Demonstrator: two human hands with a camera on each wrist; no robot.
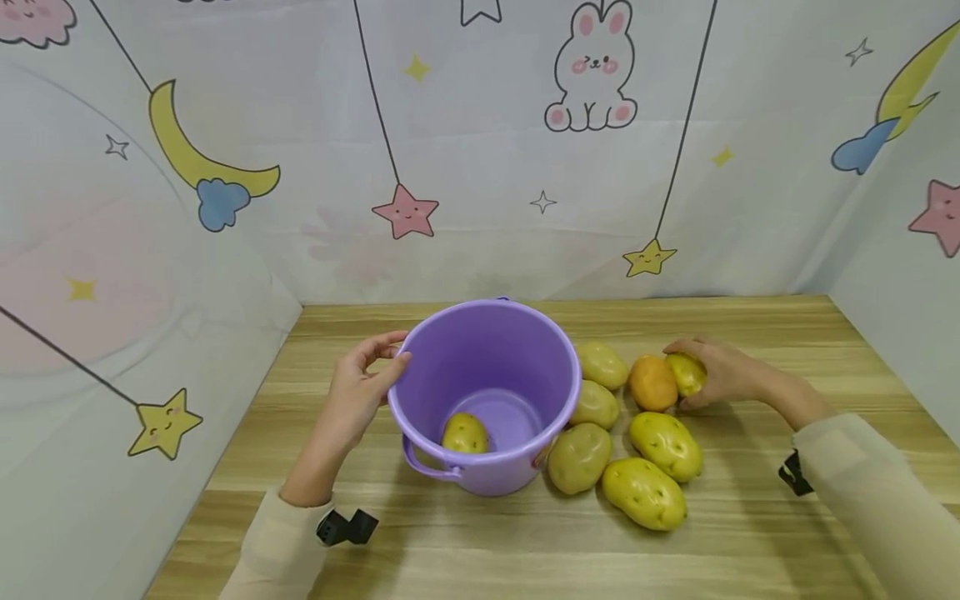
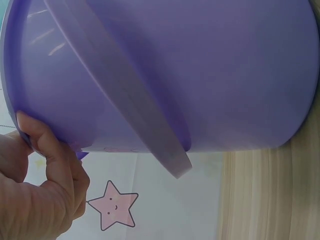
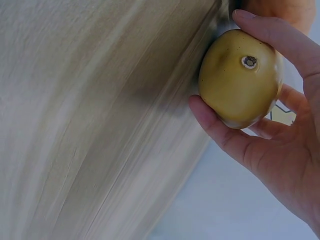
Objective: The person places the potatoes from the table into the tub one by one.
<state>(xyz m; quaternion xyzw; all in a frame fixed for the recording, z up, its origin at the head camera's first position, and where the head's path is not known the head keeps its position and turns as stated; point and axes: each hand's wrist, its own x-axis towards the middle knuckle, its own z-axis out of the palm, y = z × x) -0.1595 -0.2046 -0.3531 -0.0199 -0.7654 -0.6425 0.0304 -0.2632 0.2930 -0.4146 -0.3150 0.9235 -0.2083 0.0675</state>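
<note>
My left hand (image 1: pixel 358 392) grips the rim of a purple bucket (image 1: pixel 483 479) at its left side, the thumb over the edge and the fingers on the outer wall. Inside the bucket, one yellow potato (image 1: pixel 465 433) lies on the bottom. On the right, my right hand (image 1: pixel 723 372) holds a yellow pear-like fruit (image 3: pixel 237 82) between thumb and fingers; its round end bears a dark, pale-ringed spot in the right wrist view. Touching or close beside that fruit is an orange (image 1: pixel 652 383). The bucket's handle (image 2: pixel 125 95) hangs slanted across its wall in the left wrist view.
Several potatoes lie right of the bucket, among them a dull one (image 1: pixel 579 458) against its wall and a bright yellow one (image 1: pixel 645 493) nearest me. All stand on a wood-grain table (image 1: pixel 495 550). Printed cloth walls (image 1: pixel 487 250) close off the back and sides.
</note>
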